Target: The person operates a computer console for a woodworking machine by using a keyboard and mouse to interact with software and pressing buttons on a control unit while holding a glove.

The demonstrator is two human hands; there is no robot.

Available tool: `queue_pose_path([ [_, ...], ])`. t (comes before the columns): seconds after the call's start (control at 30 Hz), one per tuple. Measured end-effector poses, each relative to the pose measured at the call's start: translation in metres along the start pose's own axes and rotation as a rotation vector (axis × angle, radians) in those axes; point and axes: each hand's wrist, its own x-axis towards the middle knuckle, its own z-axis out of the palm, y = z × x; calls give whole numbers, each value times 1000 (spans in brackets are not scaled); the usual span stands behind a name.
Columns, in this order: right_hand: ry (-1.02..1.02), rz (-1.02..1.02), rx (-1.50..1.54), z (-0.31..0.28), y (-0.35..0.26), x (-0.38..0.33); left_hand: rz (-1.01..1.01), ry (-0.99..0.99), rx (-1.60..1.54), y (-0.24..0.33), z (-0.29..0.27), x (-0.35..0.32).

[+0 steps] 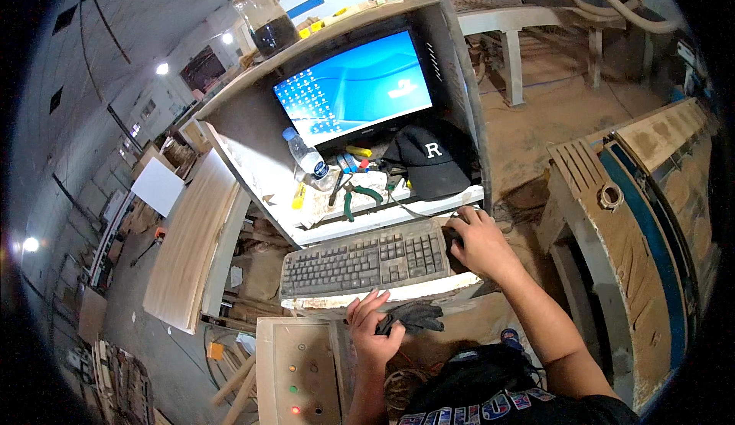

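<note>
At three o'clock from the keyboard [366, 260], a worker's right hand [484, 244] curls around the mouse [452, 238]; at six, the left hand [372, 328] clasps a dark glove [417, 318]. Lit at twelve, the screen [360, 84] shows icons [301, 103] but no open window, so computer work appears barely begun, with most left.

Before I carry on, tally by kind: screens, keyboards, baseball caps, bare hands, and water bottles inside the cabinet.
Screen: 1
Keyboard: 1
Baseball cap: 1
Left hand and right hand: 2
Water bottle: 1
Total: 6
</note>
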Motion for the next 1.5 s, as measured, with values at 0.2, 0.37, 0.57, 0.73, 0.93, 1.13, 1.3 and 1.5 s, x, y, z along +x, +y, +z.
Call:
queue_pose_path([
  [0.2,-14,14,8,0,-1,0,26,-2,29,-4,0,-2],
  [0.37,-43,16,0,-3,-2,1,31,4,15,-6,1,-3],
  [0.57,-18,2,-5,2,1,1,23,-9,33,-4,1,-2],
  [0.73,3,8,-10,3,0,1,17,-3,21,3,-2,1],
  [0.93,-26,15,-3,0,-2,2,11,-4,29,3,-1,1],
  [1.13,-57,10,-36,0,-1,3,11,4,21,2,0,1],
  [1.3,-48,11,-48,-3,-4,3,10,-1,21,1,0,1],
  [1.5,-44,-6,-80,-1,-1,2,14,4,29,-3,2,-2],
])
